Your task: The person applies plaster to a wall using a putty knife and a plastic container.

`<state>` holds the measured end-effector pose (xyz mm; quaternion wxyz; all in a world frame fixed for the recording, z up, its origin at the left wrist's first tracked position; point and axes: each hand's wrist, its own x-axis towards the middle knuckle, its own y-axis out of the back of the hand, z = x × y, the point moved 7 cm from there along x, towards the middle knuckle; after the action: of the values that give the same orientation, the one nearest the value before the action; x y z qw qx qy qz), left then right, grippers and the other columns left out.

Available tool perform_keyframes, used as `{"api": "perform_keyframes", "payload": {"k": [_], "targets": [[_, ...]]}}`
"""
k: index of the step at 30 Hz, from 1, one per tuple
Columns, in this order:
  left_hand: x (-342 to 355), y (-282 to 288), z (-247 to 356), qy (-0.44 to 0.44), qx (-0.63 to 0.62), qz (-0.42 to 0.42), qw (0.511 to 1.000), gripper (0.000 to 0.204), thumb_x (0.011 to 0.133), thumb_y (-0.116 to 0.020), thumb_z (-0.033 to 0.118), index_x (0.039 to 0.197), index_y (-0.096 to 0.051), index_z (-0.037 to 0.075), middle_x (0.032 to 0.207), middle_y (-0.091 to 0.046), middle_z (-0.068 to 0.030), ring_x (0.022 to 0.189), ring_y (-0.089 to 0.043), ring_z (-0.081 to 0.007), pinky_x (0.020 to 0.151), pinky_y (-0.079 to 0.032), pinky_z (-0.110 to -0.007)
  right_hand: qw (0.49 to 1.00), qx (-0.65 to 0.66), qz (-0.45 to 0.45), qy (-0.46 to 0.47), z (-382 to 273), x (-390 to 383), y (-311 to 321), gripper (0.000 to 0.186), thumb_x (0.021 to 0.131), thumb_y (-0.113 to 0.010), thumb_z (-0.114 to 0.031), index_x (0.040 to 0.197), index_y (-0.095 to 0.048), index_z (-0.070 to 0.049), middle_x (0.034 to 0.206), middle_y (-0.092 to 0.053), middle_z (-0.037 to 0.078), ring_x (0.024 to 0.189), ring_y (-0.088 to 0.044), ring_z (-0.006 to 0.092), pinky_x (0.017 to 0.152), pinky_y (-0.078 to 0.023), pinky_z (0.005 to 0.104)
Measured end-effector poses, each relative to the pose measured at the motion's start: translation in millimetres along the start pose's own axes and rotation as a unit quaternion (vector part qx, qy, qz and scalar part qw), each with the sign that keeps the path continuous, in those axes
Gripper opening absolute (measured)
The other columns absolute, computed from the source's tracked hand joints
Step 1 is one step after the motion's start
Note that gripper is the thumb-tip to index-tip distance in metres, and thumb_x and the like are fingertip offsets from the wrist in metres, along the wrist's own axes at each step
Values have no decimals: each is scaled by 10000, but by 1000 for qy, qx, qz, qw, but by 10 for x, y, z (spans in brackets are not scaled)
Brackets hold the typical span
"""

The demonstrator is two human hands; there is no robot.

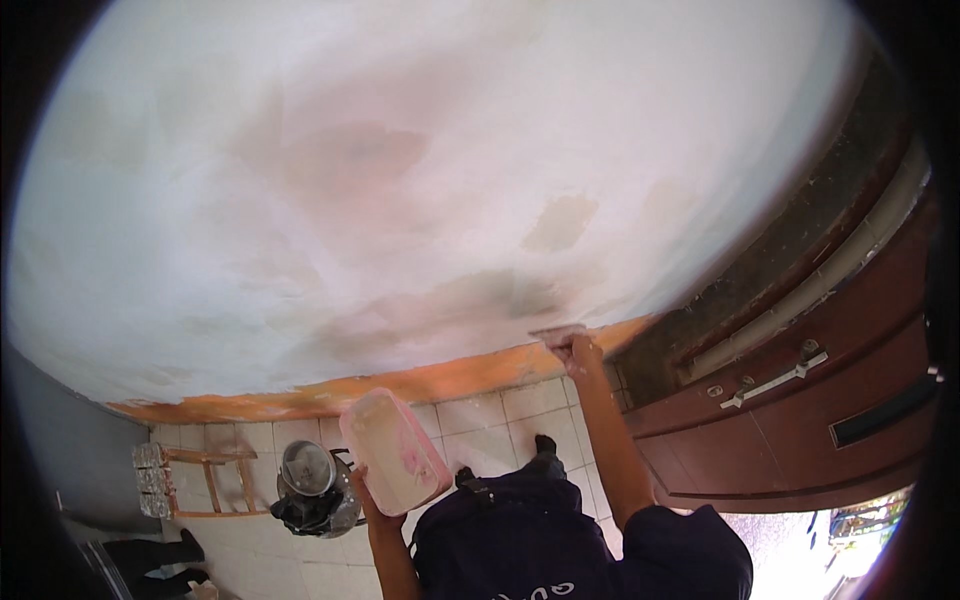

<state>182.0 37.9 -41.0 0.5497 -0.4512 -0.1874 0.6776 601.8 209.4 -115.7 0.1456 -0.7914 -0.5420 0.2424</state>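
My right hand (578,352) grips a flat putty scraper (552,332) held at the lower part of the patchy white wall (350,220), just above an orange band (420,378). The scraper and fingers are smeared with pale material. My left hand (373,505) holds a pink rectangular plastic container (395,450) by its side, with pale paste or residue inside and pink smears on it.
A metal pot (308,465) rests on black bags (300,515) on the tiled floor (475,420). A small wooden chair or frame (210,485) lies left of it, near a grey wall (55,420). A dark red door (780,420) is at the right.
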Motion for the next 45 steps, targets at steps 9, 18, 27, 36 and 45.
{"api": "perform_keyframes", "payload": {"k": [9, 18, 27, 36, 45], "targets": [[77, 107, 24, -10, -29, -17, 999, 683, 804, -535, 439, 1359, -372, 76, 1265, -503, -126, 1136, -516, -301, 928, -459, -459, 993, 47, 51, 93, -1642, -227, -1115, 110, 833, -513, 3, 806, -519, 110, 806, -607, 191, 760, -667, 320, 770, -596, 406], [114, 74, 32, -4, -30, -4, 1000, 685, 804, -539, 444, 1364, -372, 88, 1270, -504, -119, 1138, -520, -305, 929, -464, -466, 993, 31, 100, 47, -634, -469, -21, 155, 773, -542, 8, 918, -523, 60, 824, -608, 147, 761, -649, 289, 691, -582, 397], [44, 116, 13, -19, -42, 16, 999, 681, 804, -537, 433, 1363, -371, 83, 1264, -508, -123, 1131, -522, -307, 917, -467, -467, 987, 97, 110, 58, -123, -40, -276, 48, 792, -491, 59, 816, -497, 18, 795, -601, 142, 756, -647, 278, 748, -585, 398], [194, 289, 23, -19, -24, 16, 999, 698, 817, -512, 491, 1356, -367, 73, 1273, -488, -141, 1148, -506, -324, 921, -459, -488, 983, 100, 126, 84, -1159, -492, -756, 95, 814, -525, 48, 885, -530, 111, 838, -611, 153, 761, -661, 271, 727, -601, 375], [161, 128, 113, -25, -27, 19, 999, 713, 823, -505, 521, 1360, -360, 76, 1263, -495, -141, 1133, -520, -327, 911, -472, -490, 988, 6, 152, 40, -558, -477, -78, 78, 833, -508, 18, 854, -541, 86, 845, -602, 147, 765, -656, 254, 677, -596, 357]]}}
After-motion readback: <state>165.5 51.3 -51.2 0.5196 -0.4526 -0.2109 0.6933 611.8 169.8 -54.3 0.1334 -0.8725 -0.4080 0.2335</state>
